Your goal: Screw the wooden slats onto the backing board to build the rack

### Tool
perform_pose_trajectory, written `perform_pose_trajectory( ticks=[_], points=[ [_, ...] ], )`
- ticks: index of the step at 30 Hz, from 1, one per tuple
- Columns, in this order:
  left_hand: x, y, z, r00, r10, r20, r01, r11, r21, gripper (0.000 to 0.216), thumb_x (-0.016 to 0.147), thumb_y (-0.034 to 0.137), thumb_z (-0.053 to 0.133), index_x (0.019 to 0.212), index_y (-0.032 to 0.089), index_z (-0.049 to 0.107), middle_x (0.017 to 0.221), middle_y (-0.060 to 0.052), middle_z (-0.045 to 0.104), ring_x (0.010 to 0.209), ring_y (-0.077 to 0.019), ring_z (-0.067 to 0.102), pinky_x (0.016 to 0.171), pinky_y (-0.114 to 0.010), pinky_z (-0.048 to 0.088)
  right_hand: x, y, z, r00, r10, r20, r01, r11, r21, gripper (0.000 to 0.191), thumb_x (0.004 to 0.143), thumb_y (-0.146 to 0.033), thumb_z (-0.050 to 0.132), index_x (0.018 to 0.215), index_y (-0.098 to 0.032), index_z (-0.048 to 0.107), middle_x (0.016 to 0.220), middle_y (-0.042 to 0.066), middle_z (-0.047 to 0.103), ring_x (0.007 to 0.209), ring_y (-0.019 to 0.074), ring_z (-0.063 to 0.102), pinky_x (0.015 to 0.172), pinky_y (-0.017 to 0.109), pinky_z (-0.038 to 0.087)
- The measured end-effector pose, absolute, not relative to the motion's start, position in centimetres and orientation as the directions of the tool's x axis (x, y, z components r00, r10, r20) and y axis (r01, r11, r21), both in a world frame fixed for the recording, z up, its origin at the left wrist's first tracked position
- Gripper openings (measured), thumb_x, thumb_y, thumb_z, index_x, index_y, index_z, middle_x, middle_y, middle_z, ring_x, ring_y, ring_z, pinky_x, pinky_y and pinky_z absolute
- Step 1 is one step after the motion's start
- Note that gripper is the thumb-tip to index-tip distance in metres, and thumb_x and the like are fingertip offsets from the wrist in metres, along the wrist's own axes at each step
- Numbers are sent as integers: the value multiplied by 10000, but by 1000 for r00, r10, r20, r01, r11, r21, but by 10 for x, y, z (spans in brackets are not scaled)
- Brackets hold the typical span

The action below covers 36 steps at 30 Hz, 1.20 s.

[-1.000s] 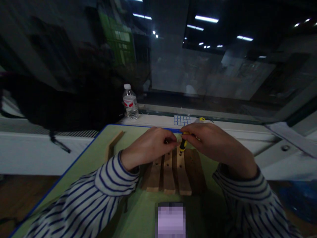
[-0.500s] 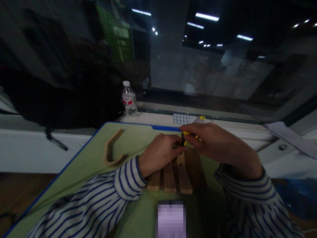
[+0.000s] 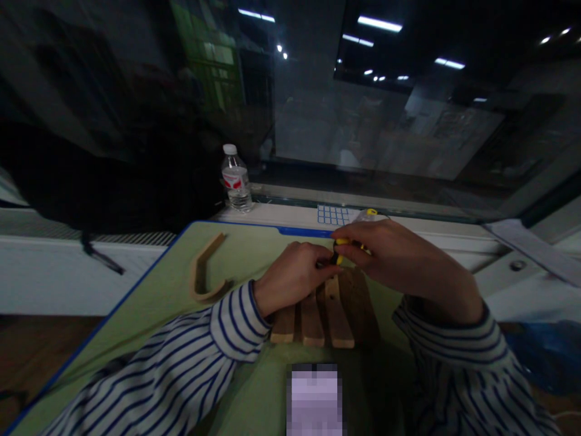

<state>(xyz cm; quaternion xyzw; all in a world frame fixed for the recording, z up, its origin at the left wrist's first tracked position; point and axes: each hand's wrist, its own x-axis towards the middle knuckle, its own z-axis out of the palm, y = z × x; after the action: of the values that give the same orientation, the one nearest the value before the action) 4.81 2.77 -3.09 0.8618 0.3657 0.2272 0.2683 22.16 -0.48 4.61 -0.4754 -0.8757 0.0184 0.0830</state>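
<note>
My right hand [image 3: 385,245] pinches the top of a short yellow-and-black screwdriver [image 3: 338,249] between thumb and fingers. Against the lower part of that screwdriver, the closed fingertips of my left hand [image 3: 295,272] meet; its tip is hidden. Below lies a slatted wooden piece [image 3: 339,321], with several flat light slats side by side and a small dark hole in the right one. My left hand covers the far ends of some slats. A curved J-shaped wooden strip [image 3: 197,275] rests on the green board to the left.
The green board [image 3: 167,290] has a blue edge. A water bottle [image 3: 236,184] stands on the window sill behind it, near a blue-gridded sheet [image 3: 333,214] and a clear item with a yellow part [image 3: 370,213]. A dark bag [image 3: 136,188] sits at left.
Both hands stay at the screwdriver, with only slight finger movement. The view has shifted a little; the wooden pieces keep their places on the board.
</note>
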Motion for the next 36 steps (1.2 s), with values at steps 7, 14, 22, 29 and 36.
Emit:
perform_pose_trajectory(
  ticks=[7,14,22,29,36],
  points=[
    [48,29,-32,652,735,186,456,-577,678,215,864,288,529,911,166,699,762,-17,689,695,-144,606,579,-222,382,221,-6,45,-513,847,138,846,527,-88,219,930,-325,434,926,-215,624,861,27,681,791,168,592,680,290,362],
    [48,27,-29,639,746,186,471,-571,673,208,863,277,545,947,170,702,769,-18,699,697,-148,613,590,-228,387,222,-5,45,-500,857,126,857,511,-72,242,934,-350,423,926,-217,625,861,33,684,798,175,603,681,293,370],
    [49,28,-28,624,743,241,515,-624,588,240,864,376,587,885,177,718,806,-42,723,728,-168,632,586,-227,365,224,-5,47,-486,864,129,865,497,-67,267,933,-332,417,1036,-209,630,982,67,696,904,204,622,768,313,412],
    [49,29,-30,615,749,247,525,-623,580,239,869,367,580,883,175,722,783,-45,719,682,-159,619,573,-235,366,224,-7,49,-509,842,177,845,528,-81,272,911,-301,451,1097,-211,628,1154,78,664,1037,231,602,861,345,430],
    [49,29,-30,624,742,245,499,-620,606,232,856,370,598,864,172,720,800,-50,720,710,-162,625,584,-237,384,221,-8,50,-534,833,144,830,549,-101,237,905,-247,435,953,-206,665,1072,67,691,988,214,618,837,329,424]
  ],
)
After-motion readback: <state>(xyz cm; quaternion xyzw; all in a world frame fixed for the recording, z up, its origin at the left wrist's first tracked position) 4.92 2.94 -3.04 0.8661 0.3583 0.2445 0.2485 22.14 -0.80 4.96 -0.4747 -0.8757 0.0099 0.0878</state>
